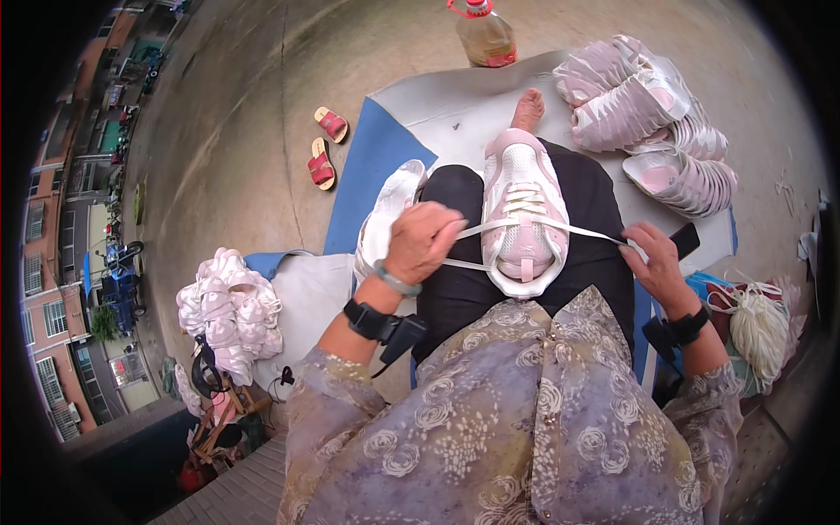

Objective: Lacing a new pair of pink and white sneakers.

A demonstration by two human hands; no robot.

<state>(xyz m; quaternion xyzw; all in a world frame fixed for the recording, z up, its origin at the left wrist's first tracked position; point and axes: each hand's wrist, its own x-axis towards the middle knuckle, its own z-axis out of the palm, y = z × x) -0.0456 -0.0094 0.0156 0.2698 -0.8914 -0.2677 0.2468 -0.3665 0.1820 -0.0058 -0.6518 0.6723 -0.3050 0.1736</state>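
A pink-and-white mesh sneaker (529, 236) lies on the dark-trousered lap (591, 197), its white lace (586, 232) stretched sideways — left hand (424, 241) and right hand (656, 262) each with fingers clamped on it — a pale shoe (390, 197) partly hidden by the left.

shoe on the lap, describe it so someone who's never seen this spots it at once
Start at the black trousers, just above the flowered shirt. On them lies a pink-and-white shoe, toe pointing away. Unlike the stacked pink pieces at upper right, its white lace stretches out to the left hand and right hand.
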